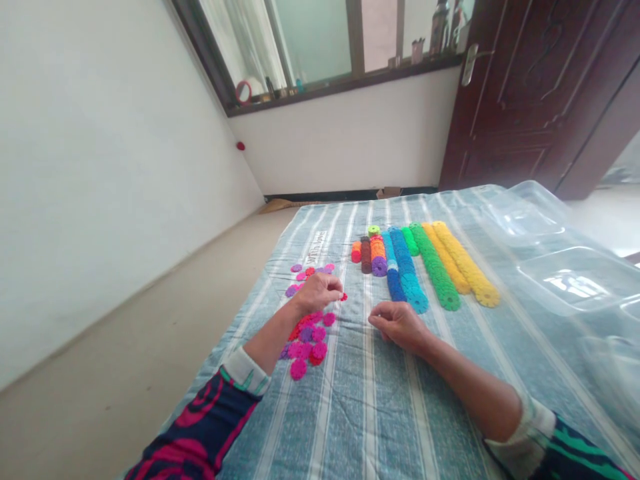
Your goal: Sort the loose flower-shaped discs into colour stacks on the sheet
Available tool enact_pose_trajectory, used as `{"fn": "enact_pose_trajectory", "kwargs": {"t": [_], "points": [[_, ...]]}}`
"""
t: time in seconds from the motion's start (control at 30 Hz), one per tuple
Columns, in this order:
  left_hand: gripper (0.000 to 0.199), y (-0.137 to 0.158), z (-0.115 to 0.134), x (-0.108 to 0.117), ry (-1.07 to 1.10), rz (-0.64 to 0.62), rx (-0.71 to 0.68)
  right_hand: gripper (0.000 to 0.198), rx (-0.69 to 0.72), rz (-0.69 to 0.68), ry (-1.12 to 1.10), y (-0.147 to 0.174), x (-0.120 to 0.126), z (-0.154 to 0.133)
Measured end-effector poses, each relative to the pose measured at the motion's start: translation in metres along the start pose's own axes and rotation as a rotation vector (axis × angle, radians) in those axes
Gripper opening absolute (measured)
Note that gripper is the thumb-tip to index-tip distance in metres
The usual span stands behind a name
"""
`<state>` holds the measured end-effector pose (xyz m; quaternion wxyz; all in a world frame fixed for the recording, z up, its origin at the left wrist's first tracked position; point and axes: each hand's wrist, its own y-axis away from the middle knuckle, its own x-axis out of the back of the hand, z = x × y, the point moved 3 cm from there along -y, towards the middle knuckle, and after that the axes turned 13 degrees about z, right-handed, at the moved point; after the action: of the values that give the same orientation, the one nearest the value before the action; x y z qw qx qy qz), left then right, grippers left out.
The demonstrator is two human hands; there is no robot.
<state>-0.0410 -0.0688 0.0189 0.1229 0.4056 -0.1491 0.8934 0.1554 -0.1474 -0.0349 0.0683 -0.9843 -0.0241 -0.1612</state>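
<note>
Left hand [319, 292]: at ten o'clock from the gap between my two hands, twelve being straight ahead of me; my thumb and fingertips are nearly closed, nipping one small disc.
Red disc [345, 297]: at the tips of my left fingers, on their three o'clock side; being round, it shows me no long axis, and which way its face looks I cannot tell.
Right hand [399, 325]: at four o'clock, fingers curled, thumb close to index; I see nothing in them, but cannot tell whether something is hidden.
Loose discs [319, 333]: pink, purple and red, scattered flat from eight round to ten o'clock, some under my left hand; I judge these are what is left to line up.
Short rows [367, 257]: at twelve, brown, red and orange, one ending in purple; their long axes run roughly twelve to six.
Long rows [434, 267]: blue, green and yellow, between one and two o'clock, slanting roughly from eleven to five; these look finished to me, so most colours seem done.
Clear tubs [540, 293]: beyond the yellow, at two to three o'clock, on the striped cloth [350, 413].
</note>
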Motion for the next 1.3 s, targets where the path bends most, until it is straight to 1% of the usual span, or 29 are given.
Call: {"fn": "enact_pose_trajectory", "kwargs": {"t": [0.07, 0.13, 0.2, 0.27, 0.37, 0.5, 0.63, 0.7, 0.77, 0.87, 0.93, 1.0, 1.07, 1.17, 1.23, 1.3], "points": [[0.009, -0.028, -0.003, -0.003, -0.022, 0.134, -0.026, 0.016, 0.001, 0.001, -0.001, 0.0, -0.001, 0.001], [0.01, -0.055, -0.007, -0.007, -0.067, 0.233, -0.016, 0.016, 0.007, -0.001, 0.002, -0.001, -0.001, 0.001], [0.013, -0.078, -0.01, -0.013, -0.116, 0.294, -0.005, 0.016, 0.011, -0.001, 0.006, -0.001, -0.002, 0.001], [0.015, -0.094, -0.014, -0.018, -0.16, 0.334, 0.018, 0.015, 0.012, 0.002, 0.006, -0.001, -0.002, 0.001], [0.017, -0.108, -0.018, -0.025, -0.206, 0.352, 0.041, 0.015, 0.006, 0.004, 0.003, -0.002, -0.003, 0.001], [0.02, -0.117, -0.023, -0.032, -0.223, 0.338, 0.036, 0.015, -0.001, 0.005, 0.018, -0.002, -0.003, 0.001], [0.024, -0.117, -0.023, -0.028, -0.248, 0.367, 0.008, 0.015, 0.004, 0.006, 0.023, -0.002, -0.003, 0.001], [0.023, -0.111, -0.023, -0.021, -0.288, 0.374, -0.022, 0.015, 0.005, 0.008, 0.009, -0.002, -0.002, 0.002], [0.019, -0.099, -0.024, -0.013, -0.313, 0.33, -0.06, 0.016, 0.002, 0.001, -0.004, -0.002, -0.002, 0.003], [0.014, -0.07, -0.028, -0.001, -0.321, 0.232, -0.116, 0.017, 0.009, -0.01, -0.003, -0.001, 0.0, 0.004], [0.012, -0.045, -0.032, 0.007, -0.313, 0.225, -0.137, 0.018, 0.04, 0.015, 0.031, 0.0, 0.001, 0.003], [0.012, -0.02, -0.037, 0.015, -0.292, 0.271, -0.121, 0.019, 0.102, 0.055, 0.081, 0.003, 0.001, -0.001], [0.015, 0.003, -0.044, 0.024, -0.265, 0.352, -0.061, 0.019, 0.176, 0.063, 0.122, 0.008, -0.002, -0.006], [0.017, 0.032, -0.056, 0.035, -0.216, 0.479, 0.064, 0.019, 0.258, -0.002, 0.158, 0.018, -0.013, -0.013], [0.017, 0.047, -0.065, 0.038, -0.176, 0.531, 0.126, 0.018, 0.325, -0.057, 0.198, 0.024, -0.022, -0.017], [0.018, 0.058, -0.072, 0.04, -0.143, 0.565, 0.152, 0.017, 0.433, -0.1, 0.252, 0.028, -0.03, -0.02]]}}
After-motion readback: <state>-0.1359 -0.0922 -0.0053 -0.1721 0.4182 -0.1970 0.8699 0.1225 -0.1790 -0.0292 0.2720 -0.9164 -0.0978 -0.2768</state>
